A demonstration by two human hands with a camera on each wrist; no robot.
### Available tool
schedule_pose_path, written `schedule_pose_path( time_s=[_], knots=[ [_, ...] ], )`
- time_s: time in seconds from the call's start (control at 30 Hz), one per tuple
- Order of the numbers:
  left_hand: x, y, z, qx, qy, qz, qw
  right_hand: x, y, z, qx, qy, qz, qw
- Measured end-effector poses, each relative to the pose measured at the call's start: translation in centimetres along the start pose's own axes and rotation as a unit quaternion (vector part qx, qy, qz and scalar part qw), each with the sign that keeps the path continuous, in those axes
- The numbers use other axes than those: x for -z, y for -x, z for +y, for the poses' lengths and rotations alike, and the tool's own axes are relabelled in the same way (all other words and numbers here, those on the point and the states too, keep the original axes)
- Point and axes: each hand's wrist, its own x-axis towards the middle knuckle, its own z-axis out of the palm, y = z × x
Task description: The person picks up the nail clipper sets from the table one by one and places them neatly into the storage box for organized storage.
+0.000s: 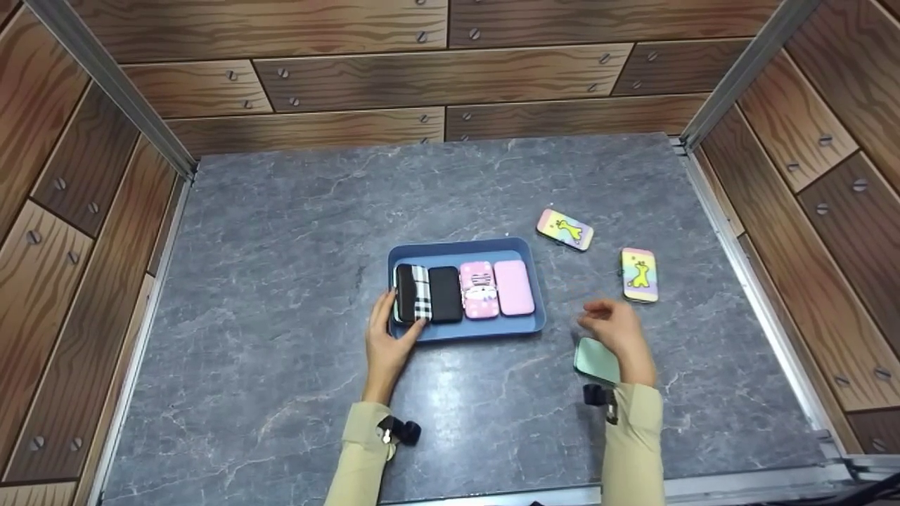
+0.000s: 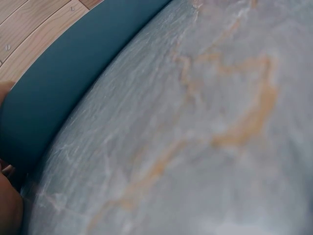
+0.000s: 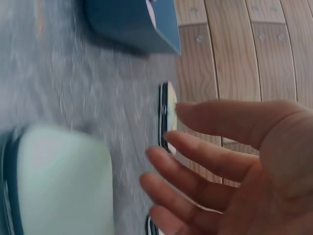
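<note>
Blue tray (image 1: 485,326), mid-surface; inside, L to R: plaid case (image 1: 413,294), black case (image 1: 446,295), patterned pink case (image 1: 479,289), plain pink case (image 1: 515,288); L hand (image 1: 387,344) at tray's 8 o'clock, thumb & fingers spread wide about the near corner, touching there, nothing lifted; R hand (image 1: 619,330) betw. 3 & 4 o'clock of tray, half-open, fingers loosely bent, has hold of nothing, above mint case (image 1: 595,360) (4 o'clock); upper giraffe case (image 1: 565,229) at 2 o'clock, tilted; lower giraffe case (image 1: 640,275) at 3 o'clock.

Head view alone gives full tray contents; R wrist adds palm side w/ fingers apart, plus dark side edges of mint & giraffe cases, w/ only a pink sliver in tray; L wrist adds tray's outer wall close up & bits of L hand at the 9 o'clock edge.

Count: 1 tray; 7 cases visible (4 in, 3 out; 2 w/ giraffes); 2 hands.

Surface (image 1: 281,316) grey, marbled, w/ pale & orange-brown veins; plank-pattern walls (image 1: 351,77) w/ screw-head motifs at 9, 12 & 3 o'clock; metal posts (image 1: 109,84) at approx. 11 & 1.
</note>
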Motion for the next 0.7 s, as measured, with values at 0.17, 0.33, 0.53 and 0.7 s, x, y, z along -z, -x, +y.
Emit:
schedule_pose_path(
  time_s=[0.17, 0.33, 0.53, 0.7],
  knots=[
    [0.0, 0.0, 0.2, 0.006, -0.004, -0.001, 1.0000, 1.1, 0.8, 1.2, -0.039, 0.000, -0.060, 0.997],
    [0.1, 0.0, 0.2, 0.008, -0.002, -0.002, 1.0000, 1.6, 1.5, 2.3, -0.083, -0.005, -0.101, 0.991],
    [0.1, 0.0, 0.3, 0.009, -0.004, -0.004, 1.0000, 2.1, 2.0, 3.4, -0.064, 0.005, -0.153, 0.986],
    [0.1, 0.0, 0.3, 0.015, -0.004, -0.005, 0.9999, 2.4, 2.3, 4.2, -0.049, 0.005, -0.179, 0.983]
  ],
)
